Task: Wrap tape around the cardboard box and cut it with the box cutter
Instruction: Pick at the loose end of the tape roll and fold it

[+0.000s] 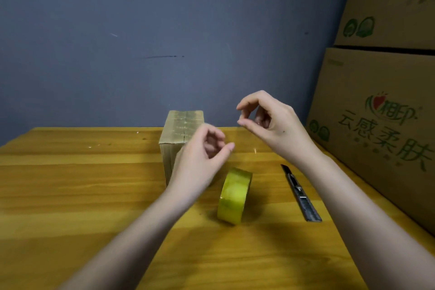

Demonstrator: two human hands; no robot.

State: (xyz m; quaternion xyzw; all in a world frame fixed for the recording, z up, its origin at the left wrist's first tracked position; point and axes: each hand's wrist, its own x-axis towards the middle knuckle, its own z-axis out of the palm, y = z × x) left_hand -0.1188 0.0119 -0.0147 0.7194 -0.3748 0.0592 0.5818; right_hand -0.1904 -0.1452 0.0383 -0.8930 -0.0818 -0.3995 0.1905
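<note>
Hands above table | left hand (200, 155) & right hand (266, 117) loosely curled, empty | tape roll (234, 195) on edge

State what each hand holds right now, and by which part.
Nothing is visibly held. The left hand and right hand hover with fingers curled above the table; the tape roll and box cutter lie untouched.

Both hands — left hand (200, 155), right hand (266, 120) — hover empty above tape roll (234, 195), beside cardboard box (174, 139) and box cutter (300, 192).
</note>
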